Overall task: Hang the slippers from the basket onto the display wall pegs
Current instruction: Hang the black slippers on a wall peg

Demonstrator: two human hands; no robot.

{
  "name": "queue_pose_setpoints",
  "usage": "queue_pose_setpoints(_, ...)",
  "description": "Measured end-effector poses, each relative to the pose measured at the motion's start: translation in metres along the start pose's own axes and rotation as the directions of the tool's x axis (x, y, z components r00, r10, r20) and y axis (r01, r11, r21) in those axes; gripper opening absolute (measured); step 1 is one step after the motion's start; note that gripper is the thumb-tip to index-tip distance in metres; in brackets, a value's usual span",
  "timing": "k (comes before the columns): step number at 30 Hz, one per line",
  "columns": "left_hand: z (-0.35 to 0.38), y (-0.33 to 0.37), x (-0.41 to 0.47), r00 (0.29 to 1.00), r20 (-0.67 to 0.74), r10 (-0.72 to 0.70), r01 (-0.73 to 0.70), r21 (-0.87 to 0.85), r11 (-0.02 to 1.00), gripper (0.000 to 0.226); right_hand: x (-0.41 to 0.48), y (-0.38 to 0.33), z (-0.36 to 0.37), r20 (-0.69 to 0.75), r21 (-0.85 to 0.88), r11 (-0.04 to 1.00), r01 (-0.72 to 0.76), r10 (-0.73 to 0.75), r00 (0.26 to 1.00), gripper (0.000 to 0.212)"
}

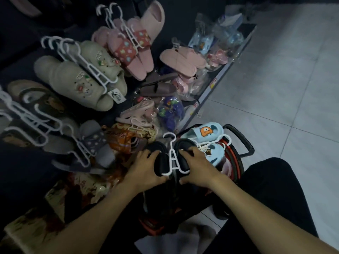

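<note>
A pair of black slippers (161, 162) on a white hanger (173, 158) is held above the basket (236, 162), which is red and black with a black handle. My left hand (145, 171) grips the left slipper, and my right hand (198, 167) grips the right one. A light blue children's pair (205, 132) with an orange patch lies on top of the basket on its own white hanger. On the dark display wall at the left hang beige slippers (80, 79) and pink slippers with red straps (128, 50).
Grey and purple slippers (91, 142) hang at the lower left. A low shelf (216, 83) beside the wall holds pink, brown and bagged slippers. Light floor tiles (286, 88) spread to the right. My dark-clad knee (275, 189) is next to the basket.
</note>
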State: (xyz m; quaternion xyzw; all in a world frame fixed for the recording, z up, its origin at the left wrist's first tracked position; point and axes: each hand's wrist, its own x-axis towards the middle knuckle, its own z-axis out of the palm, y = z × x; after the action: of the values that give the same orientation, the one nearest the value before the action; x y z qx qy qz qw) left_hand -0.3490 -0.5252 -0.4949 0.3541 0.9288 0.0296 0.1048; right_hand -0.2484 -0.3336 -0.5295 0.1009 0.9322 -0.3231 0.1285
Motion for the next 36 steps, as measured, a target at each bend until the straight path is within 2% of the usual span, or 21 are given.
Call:
queue_pose_setpoints(2,0.022,0.003,-0.011,0.995,0.045,-0.087,0.091,-0.117,0.989,0.103,0.001,0.001,0.015,0.024,-0.050,0.998,-0.029,0.031,0.999,0.109)
queue_pose_setpoints(6,0.040,0.003,-0.024,0.980,0.089,-0.177,0.197,-0.356,0.913,0.098,0.003,0.012,0.021,-0.101,-0.001,0.999,-0.033,0.033,0.994,0.107)
queue_pose_setpoints(9,0.037,0.000,-0.020,0.976,0.113,-0.188,0.219,-0.433,0.875,0.104,0.006,0.022,0.018,-0.020,0.134,0.989,-0.064,0.067,0.998,0.114)
queue_pose_setpoints(12,0.038,0.004,-0.016,0.973,0.108,-0.202,0.229,-0.449,0.864,0.099,0.006,0.025,0.017,0.051,0.281,0.955,-0.090,0.078,0.996,0.112)
queue_pose_setpoints(19,0.030,0.003,-0.020,0.984,0.004,-0.177,0.162,-0.419,0.893,0.094,-0.006,0.020,0.023,-0.082,0.240,0.967,-0.083,0.105,0.991,0.099)
queue_pose_setpoints(25,-0.003,-0.002,-0.026,0.968,-0.184,-0.173,0.097,-0.359,0.928,0.100,-0.008,-0.014,-0.009,-0.230,0.226,0.974,0.035,0.018,0.973,0.093)
queue_pose_setpoints(29,-0.038,-0.009,-0.033,0.921,-0.354,-0.163,0.064,-0.277,0.959,0.098,-0.007,-0.049,-0.039,-0.360,0.119,0.986,0.119,-0.069,0.930,0.092)
queue_pose_setpoints(36,-0.121,-0.021,-0.043,0.825,-0.561,-0.061,-0.028,-0.149,0.988,0.097,-0.012,-0.111,-0.095,-0.507,-0.022,0.976,0.216,-0.197,0.839,0.092)
